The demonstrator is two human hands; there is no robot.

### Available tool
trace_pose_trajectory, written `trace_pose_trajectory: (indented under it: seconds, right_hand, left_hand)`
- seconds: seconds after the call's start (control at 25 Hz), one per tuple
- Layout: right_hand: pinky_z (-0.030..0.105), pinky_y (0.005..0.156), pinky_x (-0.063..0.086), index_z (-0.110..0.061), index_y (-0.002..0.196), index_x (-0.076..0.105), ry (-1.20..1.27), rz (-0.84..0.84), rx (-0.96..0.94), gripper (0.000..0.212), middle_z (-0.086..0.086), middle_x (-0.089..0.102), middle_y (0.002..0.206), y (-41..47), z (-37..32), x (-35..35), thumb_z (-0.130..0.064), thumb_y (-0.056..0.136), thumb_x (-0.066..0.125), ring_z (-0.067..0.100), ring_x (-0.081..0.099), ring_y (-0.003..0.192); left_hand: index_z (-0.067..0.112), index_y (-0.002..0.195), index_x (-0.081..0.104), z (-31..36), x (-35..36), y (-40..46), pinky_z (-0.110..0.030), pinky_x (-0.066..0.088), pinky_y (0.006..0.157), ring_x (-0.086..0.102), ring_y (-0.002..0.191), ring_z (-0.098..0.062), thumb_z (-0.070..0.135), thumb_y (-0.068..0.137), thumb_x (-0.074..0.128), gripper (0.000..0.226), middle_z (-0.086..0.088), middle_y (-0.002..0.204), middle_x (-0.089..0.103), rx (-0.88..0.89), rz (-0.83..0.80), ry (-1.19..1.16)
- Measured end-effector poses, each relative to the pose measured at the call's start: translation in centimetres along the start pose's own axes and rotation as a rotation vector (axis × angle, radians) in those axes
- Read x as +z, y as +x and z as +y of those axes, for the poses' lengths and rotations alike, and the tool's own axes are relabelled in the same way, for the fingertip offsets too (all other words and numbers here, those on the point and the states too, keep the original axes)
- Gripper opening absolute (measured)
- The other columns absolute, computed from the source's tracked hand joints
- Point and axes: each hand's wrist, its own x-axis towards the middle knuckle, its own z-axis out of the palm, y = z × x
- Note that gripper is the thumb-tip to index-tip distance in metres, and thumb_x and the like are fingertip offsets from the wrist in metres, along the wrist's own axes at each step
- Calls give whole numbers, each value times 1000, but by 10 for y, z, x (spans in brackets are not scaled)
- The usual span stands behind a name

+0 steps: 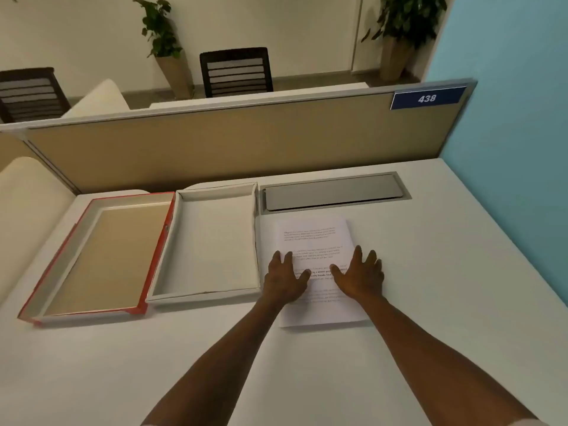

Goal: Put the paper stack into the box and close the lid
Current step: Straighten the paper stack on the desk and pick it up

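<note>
A white paper stack (313, 238) with printed text lies flat on the white desk, right of centre. My left hand (284, 279) rests palm down on its left edge, fingers spread. My right hand (359, 276) lies palm down on its right side, fingers spread too. Neither hand grips the sheets. Just left of the stack stands the open white box (212, 295), shallow and with nothing inside. Its red-edged lid (92, 312) lies upside down further left, touching the box's side.
A grey cable hatch (333, 192) is set into the desk behind the stack. A beige partition (233, 146) with a blue "438" label (427, 98) closes the far edge. A blue wall (510, 118) runs along the right. Chairs and potted plants stand beyond.
</note>
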Motion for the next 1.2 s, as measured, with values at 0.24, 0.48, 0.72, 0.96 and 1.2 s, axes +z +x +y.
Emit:
trace_pose_trajectory:
  seconds: [0.24,0.48,0.72,0.96,1.2]
  right_hand:
    - [50,107,35,-9,151,21,15,75,-29,96,19,35,150,3,4,18,-65,81,57,38,32,137]
    - [42,90,49,-6,135,38,43,66,-18,84,16,47,134,17,-7,12,-59,77,69,32,46,121]
    - [43,93,50,-6,137,39,45,54,-24,84,15,46,135,20,-6,10,-56,78,71,31,46,123]
    - [43,93,50,-5,138,38,39,19,-17,85,16,45,135,20,-9,4,-54,78,72,32,46,123]
    - [44,93,50,-4,139,38,31,20,-9,85,16,44,137,19,-10,3,-54,79,72,33,45,124]
  left_hand:
    - [19,158,11,0,28,1,-50,28,120,20,151,-36,47,91,60,87,-15,167,4,-145,151,-166]
    - [18,156,18,23,26,25,-53,36,116,35,145,-33,41,85,69,90,-9,159,33,-410,274,-560]
    - [17,152,23,29,15,45,-58,44,107,44,136,-39,47,82,68,89,-12,149,45,-571,263,-528]
    - [10,108,52,15,5,58,-39,56,80,62,89,-24,39,84,67,40,-13,116,64,-527,240,-491]
    - [12,94,54,17,-4,63,-43,59,83,63,92,-29,37,83,67,31,-10,105,64,-507,216,-411]
